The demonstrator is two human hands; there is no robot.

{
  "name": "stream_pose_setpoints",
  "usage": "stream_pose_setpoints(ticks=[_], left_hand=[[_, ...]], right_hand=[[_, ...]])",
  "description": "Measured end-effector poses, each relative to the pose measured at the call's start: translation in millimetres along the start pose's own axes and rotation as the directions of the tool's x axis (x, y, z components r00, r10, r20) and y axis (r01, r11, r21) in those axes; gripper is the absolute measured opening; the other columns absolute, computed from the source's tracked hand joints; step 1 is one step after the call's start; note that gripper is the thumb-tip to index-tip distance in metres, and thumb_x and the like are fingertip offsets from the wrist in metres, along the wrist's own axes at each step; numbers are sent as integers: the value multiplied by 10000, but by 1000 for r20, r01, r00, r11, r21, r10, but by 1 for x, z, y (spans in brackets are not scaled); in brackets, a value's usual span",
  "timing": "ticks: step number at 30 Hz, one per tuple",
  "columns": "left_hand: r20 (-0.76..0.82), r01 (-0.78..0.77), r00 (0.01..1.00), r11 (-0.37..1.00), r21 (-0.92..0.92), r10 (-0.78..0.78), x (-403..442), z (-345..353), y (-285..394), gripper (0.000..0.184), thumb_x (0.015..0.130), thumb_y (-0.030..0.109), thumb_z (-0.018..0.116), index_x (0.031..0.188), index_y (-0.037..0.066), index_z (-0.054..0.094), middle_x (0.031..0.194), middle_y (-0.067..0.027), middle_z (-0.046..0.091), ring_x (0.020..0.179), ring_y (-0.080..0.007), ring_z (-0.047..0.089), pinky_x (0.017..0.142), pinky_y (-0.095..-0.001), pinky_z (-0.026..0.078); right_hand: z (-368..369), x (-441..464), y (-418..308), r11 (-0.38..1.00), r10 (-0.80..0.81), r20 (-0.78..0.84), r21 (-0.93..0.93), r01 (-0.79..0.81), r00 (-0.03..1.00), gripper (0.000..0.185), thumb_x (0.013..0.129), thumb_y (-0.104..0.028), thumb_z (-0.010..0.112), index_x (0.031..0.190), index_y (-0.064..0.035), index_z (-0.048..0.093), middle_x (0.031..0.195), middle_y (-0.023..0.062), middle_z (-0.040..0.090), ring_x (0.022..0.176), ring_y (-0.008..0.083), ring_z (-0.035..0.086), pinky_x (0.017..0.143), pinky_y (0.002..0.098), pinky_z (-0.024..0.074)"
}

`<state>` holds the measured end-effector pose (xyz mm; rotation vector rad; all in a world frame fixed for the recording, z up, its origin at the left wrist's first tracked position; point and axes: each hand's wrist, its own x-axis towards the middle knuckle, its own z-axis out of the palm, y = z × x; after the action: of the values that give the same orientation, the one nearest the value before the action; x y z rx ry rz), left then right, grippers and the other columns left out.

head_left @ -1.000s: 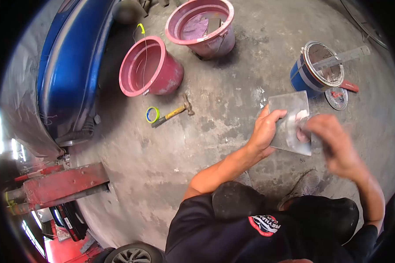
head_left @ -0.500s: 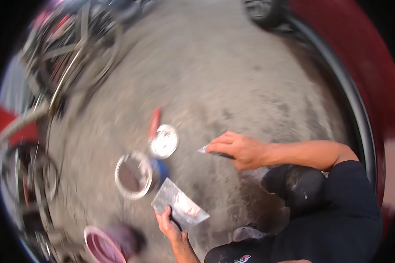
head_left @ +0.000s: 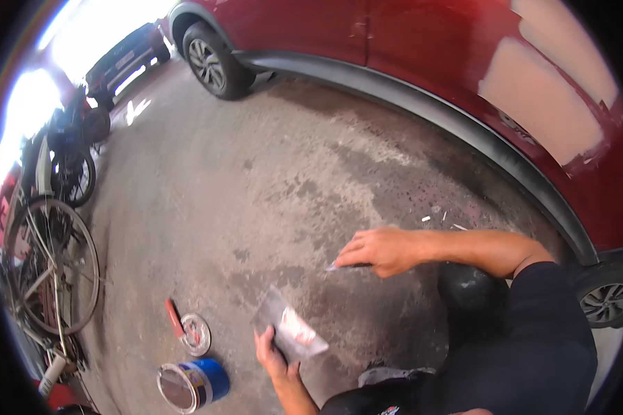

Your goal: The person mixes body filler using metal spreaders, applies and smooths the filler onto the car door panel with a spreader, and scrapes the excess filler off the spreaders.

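My left hand [head_left: 275, 358] grips a flat metal plate [head_left: 273, 312] by its lower left edge, and a dab of pinkish body filler [head_left: 299, 328] lies on top of it. To the right, my right hand [head_left: 382, 250] is closed around a putty knife [head_left: 331, 268]; only a bit of its thin blade shows past the fingers. The two tools are apart. On the floor left of the plate stands a blue can [head_left: 214, 377] with a brownish surface at its top. Beside it lie a round lid [head_left: 199, 335] smeared with pink and a red tube [head_left: 174, 317].
A red car [head_left: 311, 31] runs along the top and right, with pale filler patches [head_left: 536, 104] on its panel. Bicycles [head_left: 54, 266] stand along the left side. Another vehicle [head_left: 128, 59] is at the far upper left. Small white scraps lie on the concrete floor [head_left: 208, 180].
The view has swung up and toward the car, bringing its patched panel into sight. The pink bucket has left the view. Both hands keep their tools, and the right hand sits slightly lower.
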<state>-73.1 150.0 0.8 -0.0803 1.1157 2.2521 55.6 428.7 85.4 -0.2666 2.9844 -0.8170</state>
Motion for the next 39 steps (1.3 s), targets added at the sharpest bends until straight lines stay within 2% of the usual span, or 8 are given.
stream_pose_setpoints(ticks=[8,16,18,22,28,30,33,39], left_hand=[[-144,279,956,944,174,-256,-20,78,-84,347,778,111,529,1112,21,507,1029,-127,592,868,-249,621,756,-351,520],[134,175,937,767,618,-322,25,253,-104,466,770,38,539,1226,-25,470,1076,-143,586,926,-237,596,816,-326,484],[265,49,887,648,760,-378,43,266,-110,478,780,33,562,1242,-36,456,1121,-150,583,960,-238,592,845,-332,476],[145,372,769,620,690,-623,49,376,-109,521,821,52,565,1305,-27,387,1107,-151,595,987,-230,599,883,-352,471],[386,387,688,761,521,-614,131,408,-124,327,847,46,501,1169,0,470,1028,-112,591,834,-182,608,701,-297,514],[423,420,630,744,520,-651,140,407,-119,317,850,47,495,1162,-3,471,1037,-115,588,853,-183,603,724,-298,508],[654,17,612,834,551,-444,151,420,-95,327,870,53,485,1188,-14,461,1097,-90,568,984,-146,537,875,-282,417],[750,-69,367,788,611,-550,133,444,-64,313,879,80,496,1179,-9,473,1079,-65,565,990,-134,508,882,-268,388]], right_hand=[[-27,-165,86,949,126,42,286,-133,991,538,673,70,481,1195,-46,544,1167,142,568,1069,325,523,880,392,442],[-65,-240,123,931,210,-224,344,-125,952,533,703,56,506,1214,-88,543,1183,131,571,1077,315,525,905,389,433],[-81,-265,118,860,410,-282,436,-265,867,511,681,62,483,1165,-75,574,1138,129,598,1065,315,543,912,385,433],[-130,-297,111,746,624,-395,558,-363,674,464,669,104,486,1076,-64,634,1085,131,622,1023,292,584,918,370,441],[-162,-225,104,835,517,-684,271,-478,514,552,606,120,517,1111,-82,605,1123,99,574,1070,345,528,983,453,385],[-167,-203,91,889,325,-633,-49,-455,703,583,589,94,573,1128,-127,597,1158,70,547,1105,342,493,971,524,377],[-165,-165,66,784,317,-721,-167,-598,616,507,609,-15,646,1087,-185,637,1179,53,532,1113,325,482,963,550,372],[-156,-115,-1,506,417,-817,-156,-848,399,370,690,-179,579,1043,-248,668,1128,40,537,1076,278,481,958,511,361]])
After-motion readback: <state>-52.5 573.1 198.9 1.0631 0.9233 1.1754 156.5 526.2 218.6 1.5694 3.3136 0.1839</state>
